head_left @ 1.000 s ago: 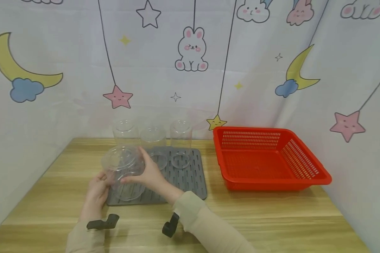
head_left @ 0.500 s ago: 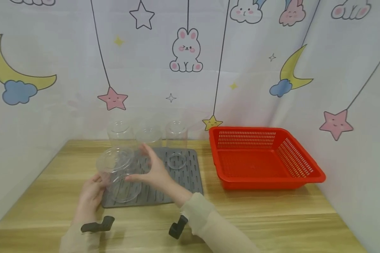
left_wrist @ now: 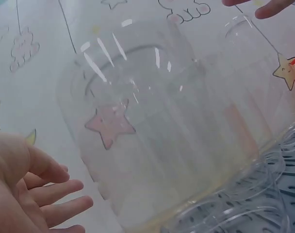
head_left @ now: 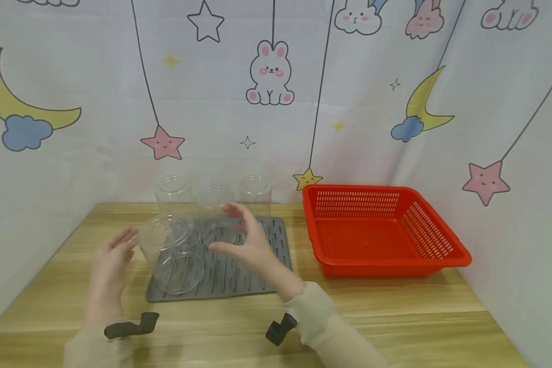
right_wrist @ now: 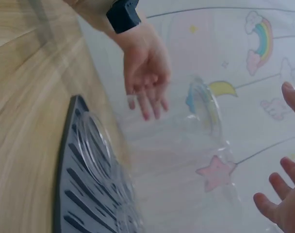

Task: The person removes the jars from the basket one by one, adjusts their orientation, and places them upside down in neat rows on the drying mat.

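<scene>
A large clear cylindrical container (head_left: 167, 232) stands at the front left of the grey ribbed mat (head_left: 234, 286). To its left my left hand (head_left: 110, 271) is raised, apart from it, with fingers loosely extended. My right hand (head_left: 250, 243) hovers over the mat to its right, thumb and fingers spread around nothing. In the left wrist view the clear wall of the container (left_wrist: 152, 141) stands beside my left fingers (left_wrist: 65, 208). The right wrist view shows my right hand (right_wrist: 286, 194) spread apart from the see-through container.
Behind it stand more clear containers: one at back left (head_left: 172, 194), one in the middle (head_left: 213, 199), and one at back right (head_left: 255, 191). A red plastic basket (head_left: 386, 263) sits on the wooden table (head_left: 395, 317) to the right. A patterned curtain (head_left: 221, 112) hangs behind.
Both hands have come off the front container. The left hand moved left and up; the right hand drew away to the right. The container stays on the mat.
</scene>
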The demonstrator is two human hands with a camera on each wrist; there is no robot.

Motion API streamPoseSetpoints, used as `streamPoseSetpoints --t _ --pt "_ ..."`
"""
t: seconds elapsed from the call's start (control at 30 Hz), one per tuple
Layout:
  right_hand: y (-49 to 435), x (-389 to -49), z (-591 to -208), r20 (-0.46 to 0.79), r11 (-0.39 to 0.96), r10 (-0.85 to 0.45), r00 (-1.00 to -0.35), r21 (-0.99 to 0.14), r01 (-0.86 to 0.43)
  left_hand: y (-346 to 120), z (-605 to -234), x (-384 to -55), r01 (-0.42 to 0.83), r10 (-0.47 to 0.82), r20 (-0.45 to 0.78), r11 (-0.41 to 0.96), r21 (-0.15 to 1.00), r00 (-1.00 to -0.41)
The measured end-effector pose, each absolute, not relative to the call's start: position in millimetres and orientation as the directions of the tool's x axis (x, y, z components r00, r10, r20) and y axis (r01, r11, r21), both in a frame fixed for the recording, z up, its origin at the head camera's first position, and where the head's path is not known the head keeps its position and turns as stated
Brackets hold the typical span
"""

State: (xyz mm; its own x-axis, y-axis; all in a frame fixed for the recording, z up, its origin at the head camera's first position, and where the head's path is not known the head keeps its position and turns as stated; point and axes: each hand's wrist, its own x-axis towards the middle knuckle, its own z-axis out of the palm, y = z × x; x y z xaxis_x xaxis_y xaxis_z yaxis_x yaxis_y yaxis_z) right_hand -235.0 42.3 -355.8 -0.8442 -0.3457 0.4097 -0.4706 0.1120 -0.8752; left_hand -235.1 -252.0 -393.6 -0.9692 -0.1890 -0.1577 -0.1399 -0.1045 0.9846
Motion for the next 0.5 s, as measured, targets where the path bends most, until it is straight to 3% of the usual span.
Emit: streamPoseSetpoints --t 0.17,0.33,0.5 --pt "66 -234 -351 0.493 0.127 -0.313 -0.812 -0.825 -0.550 -237 -358 -222 -0.041 -0.303 -0.005 0.114 0.993 -0.953" --pt "90 -229 -344 0.551 0.197 -0.241 -0.799 -0.779 -0.596 -213 -328 -208 0.008 -0.388 0.163 0.371 0.929 -0.907" --pt "116 -224 -336 0.596 0.358 -0.180 -0.783 -0.701 -0.616 -186 -311 -197 0.086 -0.341 0.362 0.613 0.785 -0.867"
